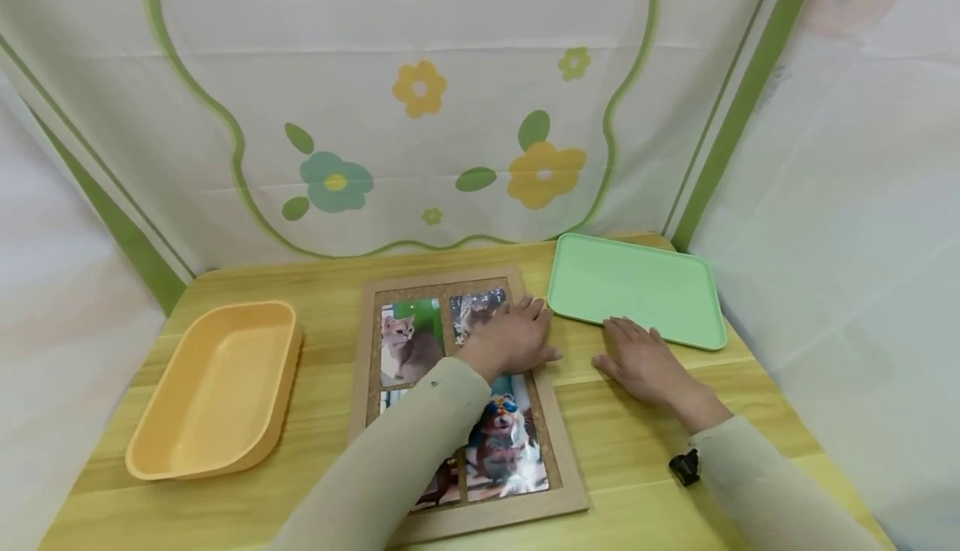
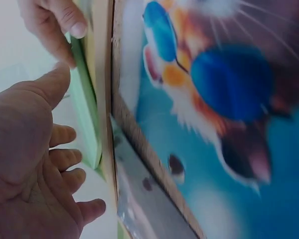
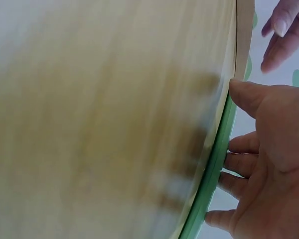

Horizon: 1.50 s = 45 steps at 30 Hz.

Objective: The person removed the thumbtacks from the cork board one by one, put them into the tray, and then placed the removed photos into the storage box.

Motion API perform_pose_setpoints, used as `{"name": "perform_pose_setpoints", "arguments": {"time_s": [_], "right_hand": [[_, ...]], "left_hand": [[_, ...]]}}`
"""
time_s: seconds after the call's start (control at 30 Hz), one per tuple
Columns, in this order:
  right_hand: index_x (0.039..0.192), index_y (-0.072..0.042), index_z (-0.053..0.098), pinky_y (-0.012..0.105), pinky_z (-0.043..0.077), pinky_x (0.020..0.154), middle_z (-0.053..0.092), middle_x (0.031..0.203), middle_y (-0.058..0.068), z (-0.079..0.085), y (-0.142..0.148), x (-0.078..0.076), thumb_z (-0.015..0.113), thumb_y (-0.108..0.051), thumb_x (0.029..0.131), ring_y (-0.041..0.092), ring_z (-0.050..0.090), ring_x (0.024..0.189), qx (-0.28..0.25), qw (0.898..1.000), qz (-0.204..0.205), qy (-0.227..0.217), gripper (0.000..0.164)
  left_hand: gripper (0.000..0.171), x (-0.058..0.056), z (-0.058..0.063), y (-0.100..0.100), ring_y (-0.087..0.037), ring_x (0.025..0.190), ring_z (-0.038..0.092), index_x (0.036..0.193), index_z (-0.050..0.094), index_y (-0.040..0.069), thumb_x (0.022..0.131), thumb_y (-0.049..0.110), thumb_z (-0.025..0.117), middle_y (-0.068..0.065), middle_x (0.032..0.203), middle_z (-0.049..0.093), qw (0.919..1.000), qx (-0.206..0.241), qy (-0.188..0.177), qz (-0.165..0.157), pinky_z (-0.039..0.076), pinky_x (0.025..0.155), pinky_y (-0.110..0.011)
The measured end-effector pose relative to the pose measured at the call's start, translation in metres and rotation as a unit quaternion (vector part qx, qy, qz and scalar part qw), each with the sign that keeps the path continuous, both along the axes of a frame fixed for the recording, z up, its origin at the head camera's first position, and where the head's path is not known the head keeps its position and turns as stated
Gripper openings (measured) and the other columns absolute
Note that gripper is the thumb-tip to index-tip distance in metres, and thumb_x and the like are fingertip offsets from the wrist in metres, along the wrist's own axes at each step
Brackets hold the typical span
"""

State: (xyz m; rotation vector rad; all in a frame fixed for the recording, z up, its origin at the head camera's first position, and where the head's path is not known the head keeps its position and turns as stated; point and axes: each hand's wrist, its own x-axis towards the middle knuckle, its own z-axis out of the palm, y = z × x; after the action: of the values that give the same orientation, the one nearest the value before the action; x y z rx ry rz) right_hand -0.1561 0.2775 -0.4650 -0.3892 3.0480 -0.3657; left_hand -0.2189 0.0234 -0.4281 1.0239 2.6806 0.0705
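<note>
A wooden photo frame point(image 1: 517, 512) with a cork backing lies on the table, holding several glossy animal pictures. One is a cat picture point(image 1: 411, 351); another shows a furry animal in sunglasses point(image 1: 501, 443), seen large in the left wrist view. My left hand point(image 1: 513, 341) is over the frame's upper right part, covering some of a picture, its fingers loosely extended around nothing. Just right of the frame, my right hand point(image 1: 641, 359) has its fingers toward the near edge of a green tray point(image 1: 637, 280). In the right wrist view the right hand point(image 3: 279, 154) holds nothing.
On the left stands a deep yellow-orange bin point(image 1: 225, 384). A wood-grain table point(image 1: 630, 468) carries everything, with a flower-patterned white curtain point(image 1: 465, 26) behind it and white fabric on both sides. A small black object point(image 1: 684, 468) sits at the right sleeve's cuff.
</note>
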Motion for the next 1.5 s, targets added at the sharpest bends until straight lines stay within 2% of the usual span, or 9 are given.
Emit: {"name": "perform_pose_setpoints", "arguments": {"time_s": [0.27, 0.43, 0.8, 0.93, 1.13, 1.33, 1.5], "right_hand": [[0.155, 0.008, 0.043, 0.077, 0.029, 0.117, 0.045, 0.159, 0.030, -0.006, -0.008, 0.002, 0.060, -0.032, 0.109, 0.049, 0.039, 0.150, -0.001, 1.000, 0.007, 0.016, 0.064], [0.154, 0.007, 0.046, 0.076, 0.029, 0.118, 0.047, 0.158, 0.029, -0.006, -0.009, 0.004, 0.058, -0.032, 0.109, 0.049, 0.040, 0.150, -0.006, 1.000, 0.006, 0.016, 0.061], [0.145, 0.007, 0.053, 0.078, 0.032, 0.114, 0.055, 0.149, 0.031, -0.002, -0.002, 0.007, 0.059, -0.029, 0.110, 0.050, 0.049, 0.142, -0.040, 0.999, 0.008, 0.015, 0.051], [0.145, 0.006, 0.053, 0.079, 0.034, 0.111, 0.059, 0.146, 0.030, -0.001, 0.000, 0.008, 0.057, -0.032, 0.110, 0.050, 0.054, 0.138, -0.030, 0.999, 0.009, 0.017, 0.052], [0.151, 0.004, 0.052, 0.078, 0.032, 0.114, 0.051, 0.155, 0.029, -0.001, 0.001, 0.009, 0.049, -0.040, 0.113, 0.051, 0.045, 0.145, 0.000, 1.000, 0.002, 0.004, 0.059], [0.153, 0.005, 0.049, 0.080, 0.029, 0.114, 0.043, 0.159, 0.032, -0.002, 0.005, 0.005, 0.045, -0.044, 0.114, 0.056, 0.037, 0.147, -0.001, 1.000, -0.011, -0.007, 0.063], [0.158, 0.004, 0.041, 0.088, 0.022, 0.110, 0.033, 0.164, 0.035, -0.003, 0.014, -0.002, 0.041, -0.052, 0.113, 0.062, 0.027, 0.149, 0.010, 0.998, -0.047, -0.028, 0.072]], "left_hand": [[0.078, 0.001, -0.012, 0.011, -0.029, 0.165, 0.013, 0.169, 0.026, 0.018, 0.108, 0.064, 0.041, -0.006, 0.177, 0.018, 0.9993, -0.028, 0.023, -0.005, 0.021, 0.131, -0.058], [0.078, 0.003, -0.015, 0.012, -0.026, 0.165, 0.010, 0.170, 0.025, 0.020, 0.108, 0.065, 0.040, -0.001, 0.177, 0.018, 0.9986, -0.050, 0.016, 0.006, 0.018, 0.132, -0.057], [0.070, 0.011, -0.013, 0.013, -0.023, 0.165, 0.010, 0.169, 0.027, 0.019, 0.111, 0.056, 0.040, 0.000, 0.176, 0.023, 0.9983, -0.054, 0.006, -0.020, 0.016, 0.133, -0.053], [0.066, 0.017, -0.010, 0.013, -0.022, 0.165, 0.012, 0.169, 0.028, 0.019, 0.113, 0.052, 0.039, 0.001, 0.176, 0.024, 0.9974, -0.061, 0.008, -0.039, 0.018, 0.133, -0.052], [0.062, 0.029, -0.009, 0.015, -0.020, 0.164, 0.014, 0.168, 0.030, 0.021, 0.114, 0.050, 0.037, 0.003, 0.175, 0.027, 0.9951, -0.067, 0.018, -0.070, 0.020, 0.132, -0.050], [0.061, 0.046, -0.007, 0.017, -0.016, 0.164, 0.015, 0.167, 0.032, 0.025, 0.113, 0.051, 0.038, 0.008, 0.173, 0.030, 0.9919, -0.063, 0.020, -0.108, 0.022, 0.132, -0.048], [0.061, 0.055, -0.007, 0.018, -0.013, 0.164, 0.015, 0.168, 0.031, 0.028, 0.113, 0.053, 0.039, 0.011, 0.173, 0.030, 0.9896, -0.063, 0.011, -0.129, 0.023, 0.132, -0.048]]}}
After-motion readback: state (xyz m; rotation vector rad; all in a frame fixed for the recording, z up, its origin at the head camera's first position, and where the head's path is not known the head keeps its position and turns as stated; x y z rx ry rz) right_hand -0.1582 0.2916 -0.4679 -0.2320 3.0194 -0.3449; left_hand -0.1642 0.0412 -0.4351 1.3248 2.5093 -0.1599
